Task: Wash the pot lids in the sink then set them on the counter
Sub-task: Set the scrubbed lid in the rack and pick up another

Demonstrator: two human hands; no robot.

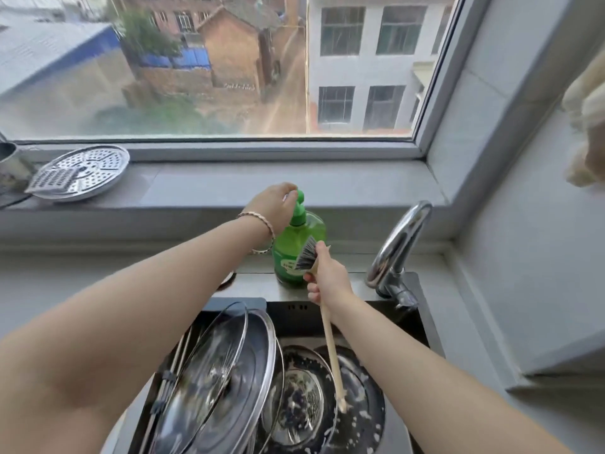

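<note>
Several pot lids stand on edge in the sink [422, 329]: a glass lid [209, 365] at the left, a steel lid [252, 371] behind it, and soapy glass lids [301, 398] to the right. My left hand [273, 204] rests on top of the pump head of a green dish-soap bottle [296, 247] at the sink's back rim, fingers curled over it. My right hand [327, 276] grips the wooden handle of a dish brush [307, 253], its bristles held up against the bottle below the pump.
A chrome faucet [397, 247] rises at the sink's back right. On the windowsill [262, 185] at the left lies a perforated steamer plate [82, 172] with a grater on it, next to a metal cup [9, 162]. Grey counter runs along both sides.
</note>
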